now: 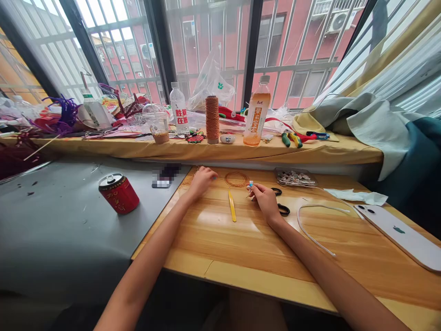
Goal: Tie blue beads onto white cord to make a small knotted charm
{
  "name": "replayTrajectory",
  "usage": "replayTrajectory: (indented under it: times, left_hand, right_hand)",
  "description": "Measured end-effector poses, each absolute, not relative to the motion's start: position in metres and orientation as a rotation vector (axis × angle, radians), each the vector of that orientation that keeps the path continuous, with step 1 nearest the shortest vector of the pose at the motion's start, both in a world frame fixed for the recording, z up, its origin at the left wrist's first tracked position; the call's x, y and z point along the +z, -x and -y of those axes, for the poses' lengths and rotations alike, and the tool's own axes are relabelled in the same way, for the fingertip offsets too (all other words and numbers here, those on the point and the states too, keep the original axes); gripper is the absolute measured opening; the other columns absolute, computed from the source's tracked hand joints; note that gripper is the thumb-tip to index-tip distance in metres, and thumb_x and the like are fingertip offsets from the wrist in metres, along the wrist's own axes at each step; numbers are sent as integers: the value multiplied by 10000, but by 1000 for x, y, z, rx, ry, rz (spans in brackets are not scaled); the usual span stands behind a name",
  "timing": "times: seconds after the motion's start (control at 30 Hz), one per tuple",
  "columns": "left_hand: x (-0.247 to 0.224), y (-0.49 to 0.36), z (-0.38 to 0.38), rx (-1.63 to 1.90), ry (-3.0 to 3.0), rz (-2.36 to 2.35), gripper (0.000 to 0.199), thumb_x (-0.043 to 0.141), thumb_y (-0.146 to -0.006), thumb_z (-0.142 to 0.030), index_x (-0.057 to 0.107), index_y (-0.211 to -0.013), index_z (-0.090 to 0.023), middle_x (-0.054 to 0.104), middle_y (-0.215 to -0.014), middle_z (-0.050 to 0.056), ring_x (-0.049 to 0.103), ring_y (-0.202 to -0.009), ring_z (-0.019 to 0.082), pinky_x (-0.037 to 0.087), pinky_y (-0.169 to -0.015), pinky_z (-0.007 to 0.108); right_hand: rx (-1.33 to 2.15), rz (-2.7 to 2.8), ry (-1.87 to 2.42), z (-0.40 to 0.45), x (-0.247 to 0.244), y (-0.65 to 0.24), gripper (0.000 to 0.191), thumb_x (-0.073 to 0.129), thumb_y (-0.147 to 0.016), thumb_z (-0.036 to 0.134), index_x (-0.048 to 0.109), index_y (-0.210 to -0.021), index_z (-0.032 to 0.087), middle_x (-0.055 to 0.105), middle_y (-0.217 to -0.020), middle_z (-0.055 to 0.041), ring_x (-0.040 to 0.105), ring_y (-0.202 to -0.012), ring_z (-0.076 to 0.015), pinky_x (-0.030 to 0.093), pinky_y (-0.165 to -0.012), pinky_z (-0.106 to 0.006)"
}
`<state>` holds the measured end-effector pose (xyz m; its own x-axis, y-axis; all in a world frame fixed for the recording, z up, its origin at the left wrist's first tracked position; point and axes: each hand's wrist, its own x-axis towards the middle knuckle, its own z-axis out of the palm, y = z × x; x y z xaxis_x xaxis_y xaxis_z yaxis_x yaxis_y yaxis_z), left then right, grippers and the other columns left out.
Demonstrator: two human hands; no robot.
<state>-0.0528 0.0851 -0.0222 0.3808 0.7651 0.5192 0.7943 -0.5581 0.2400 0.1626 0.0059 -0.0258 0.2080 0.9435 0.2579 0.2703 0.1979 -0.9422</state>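
My right hand [264, 200] is closed in a pinch on a small white-and-blue bead [250, 184], with a short thin end showing below it. My left hand [204, 180] rests at the board's back left, its fingers drawn together beside a loose tangle of thin brown cord [195, 171]; whatever they grip is hidden. Between the hands lies a coil of orange-brown cord [236, 179]. Yellow tweezers [232, 207] point away from me just in front of it. Black-handled scissors [284, 210] lie partly behind my right hand.
A clear tray of small beads [296, 177] sits at the back right, with a white cord [312, 236], tissue [358, 196] and white phone [399, 234] nearby. A red can [119, 194] stands left. Bottles, a cord spool [212, 120] and pliers [292, 139] line the ledge.
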Motion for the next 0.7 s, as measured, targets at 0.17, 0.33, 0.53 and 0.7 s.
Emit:
replayTrajectory:
  times: [0.17,0.33,0.53,0.7]
  left_hand:
    - [-23,5,-106,-592,2864,1200,220,487,-722,-201,618,-892,-251,564,-902,20,409,-882,171,338,-789,272]
    - [-17,-10,-121,-454,2965,1172,121,526,-677,-184,628,-740,-201,590,-795,12,427,-839,165,335,-753,250]
    - [-7,-10,-120,-594,3017,1210,192,460,-686,-157,635,-761,-182,615,-724,8,461,-799,156,362,-729,241]
    - [-2,-9,-121,-658,3013,1216,255,424,-656,-100,650,-751,-173,623,-681,17,484,-758,151,384,-679,224]
  right_hand:
    - [740,1193,1287,-9,-29,-166,378,487,-657,503,614,-697,149,519,-517,2,451,-465,-107,357,-447,-222]
    - [742,1205,1256,-10,-31,-167,347,488,-666,484,593,-649,153,501,-511,6,437,-459,-100,354,-439,-218]
    - [740,1216,1245,-12,-32,-166,345,475,-669,482,587,-635,158,516,-522,-1,461,-486,-113,356,-451,-224]
    - [743,1227,1257,-12,-32,-166,322,476,-673,456,586,-626,156,507,-511,4,454,-481,-110,353,-466,-227]
